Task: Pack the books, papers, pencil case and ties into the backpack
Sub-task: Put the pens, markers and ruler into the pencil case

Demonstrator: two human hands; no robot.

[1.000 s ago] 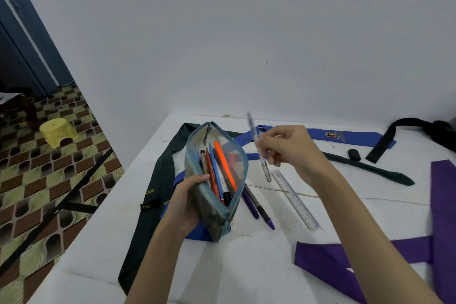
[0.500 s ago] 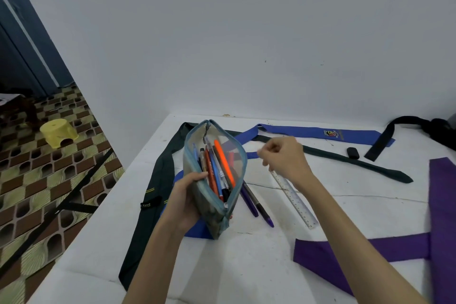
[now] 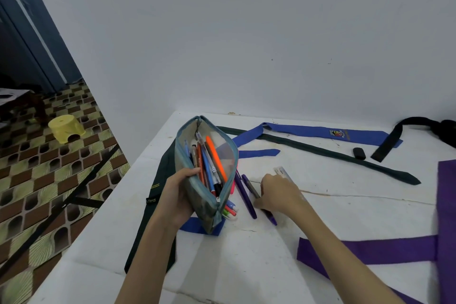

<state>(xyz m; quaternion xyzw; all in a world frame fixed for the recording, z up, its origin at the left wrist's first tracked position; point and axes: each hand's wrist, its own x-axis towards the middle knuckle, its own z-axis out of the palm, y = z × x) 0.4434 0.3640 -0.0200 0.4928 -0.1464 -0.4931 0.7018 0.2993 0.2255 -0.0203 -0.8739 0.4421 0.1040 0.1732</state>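
My left hand [image 3: 179,192] grips the near wall of an open grey-blue pencil case [image 3: 209,202] standing on the white table [image 3: 333,215], with several pens upright inside. My right hand [image 3: 277,192] is down on the table just right of the case, fingers closing on a dark pen [image 3: 256,195] lying beside a purple pen [image 3: 245,196]. A clear ruler [image 3: 282,171] pokes out behind that hand. A dark green tie [image 3: 320,153], a blue tie [image 3: 308,132] and a purple tie [image 3: 370,249] lie spread on the table.
A small black eraser [image 3: 359,153] and a black strap [image 3: 387,143] lie at the back right. Several coloured markers [image 3: 230,210] sit by the case's foot. The table's left edge drops to a tiled floor with a yellow stool [image 3: 65,128].
My right hand dropped the pen it held into the case, then moved down to the table and onto the dark pen. The left hand and case stayed put.
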